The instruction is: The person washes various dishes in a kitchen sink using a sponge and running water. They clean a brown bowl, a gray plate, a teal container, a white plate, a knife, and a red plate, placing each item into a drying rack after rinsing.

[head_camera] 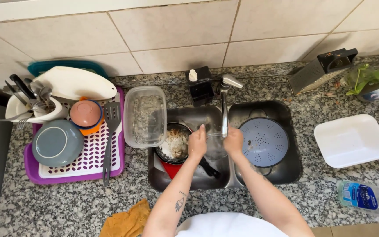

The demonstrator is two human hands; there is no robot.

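Bright, even daylight, slightly warm. Soft short shadows under the dish rack [76,171] at left and the white tray [351,140] at right. Sink basins [281,175] are the darkest zone, centre frame. Mild glare on the faucet [224,105] and wall tiles [176,30] up top. Wide-angle bend at the edges; tile lines curve. Slight motion softness on both hands and the clear glass [216,145]; corners a bit soft.
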